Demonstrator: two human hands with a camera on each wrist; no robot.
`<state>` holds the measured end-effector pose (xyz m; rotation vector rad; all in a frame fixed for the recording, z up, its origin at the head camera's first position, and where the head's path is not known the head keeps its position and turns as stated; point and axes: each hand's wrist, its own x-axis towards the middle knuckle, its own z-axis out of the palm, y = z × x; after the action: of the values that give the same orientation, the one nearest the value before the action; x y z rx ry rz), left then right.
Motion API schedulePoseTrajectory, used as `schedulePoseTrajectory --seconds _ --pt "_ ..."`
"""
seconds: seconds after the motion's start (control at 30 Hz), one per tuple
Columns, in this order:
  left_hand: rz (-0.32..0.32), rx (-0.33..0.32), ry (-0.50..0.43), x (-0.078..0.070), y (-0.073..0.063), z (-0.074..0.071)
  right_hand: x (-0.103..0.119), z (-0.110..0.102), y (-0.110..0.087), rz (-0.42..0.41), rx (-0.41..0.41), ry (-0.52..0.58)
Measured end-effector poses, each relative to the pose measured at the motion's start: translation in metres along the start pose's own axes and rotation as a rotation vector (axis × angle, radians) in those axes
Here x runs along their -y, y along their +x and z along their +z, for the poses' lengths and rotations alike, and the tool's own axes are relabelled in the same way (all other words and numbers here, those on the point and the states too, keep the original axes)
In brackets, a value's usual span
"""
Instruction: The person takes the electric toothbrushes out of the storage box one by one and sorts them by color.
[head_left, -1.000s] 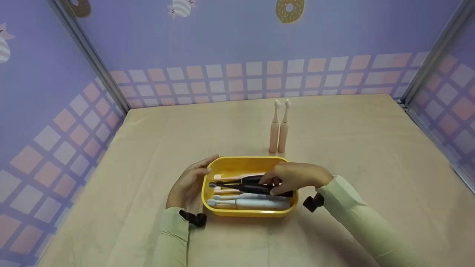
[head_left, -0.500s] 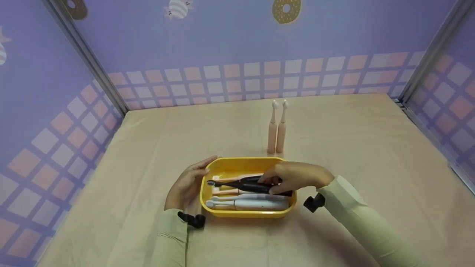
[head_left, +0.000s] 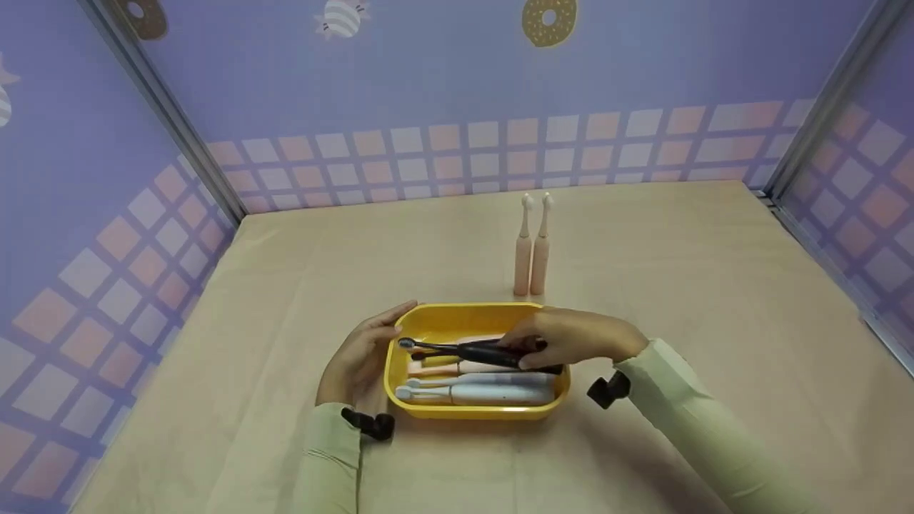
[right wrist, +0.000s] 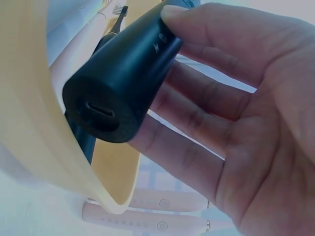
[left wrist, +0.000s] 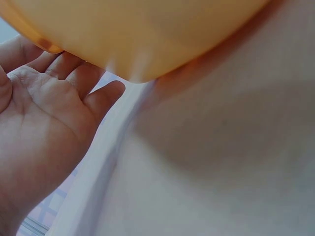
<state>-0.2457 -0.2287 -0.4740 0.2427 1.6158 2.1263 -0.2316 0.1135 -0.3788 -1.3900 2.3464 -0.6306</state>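
Note:
In the head view my left hand holds the left end of a yellow bin, thumb at the rim. The left wrist view shows its fingers against the bin's outer wall. My right hand reaches over the right end, thumb and fingers gripping a black electric toothbrush by its handle. That toothbrush lies tilted, its charging port facing the right wrist camera. Beneath it is a second black toothbrush, mostly hidden. White toothbrushes and a pink toothbrush lie in the bin.
Two pink electric toothbrushes, the left one and the right one, stand upright behind the bin on the cloth-covered table. Purple patterned panels enclose the back and both sides.
The held black toothbrush's head has risen and shifted toward the back of the bin, crossing over the other black one. My left hand keeps its place on the bin.

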Motion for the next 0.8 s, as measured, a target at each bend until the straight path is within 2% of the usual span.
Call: schedulePoseTrajectory --seconds 0.37,0.63,0.8 --pt "0.003 -0.014 -0.019 0.000 -0.001 0.001 -0.009 0.000 -0.011 -0.074 -0.114 0.050" --pt "0.022 -0.017 -0.001 0.002 0.001 0.000 -0.013 -0.001 -0.021 -0.033 -0.204 0.113" --pt "0.012 -0.017 -0.002 0.002 0.001 0.001 -0.018 0.001 -0.025 -0.045 -0.277 0.180"
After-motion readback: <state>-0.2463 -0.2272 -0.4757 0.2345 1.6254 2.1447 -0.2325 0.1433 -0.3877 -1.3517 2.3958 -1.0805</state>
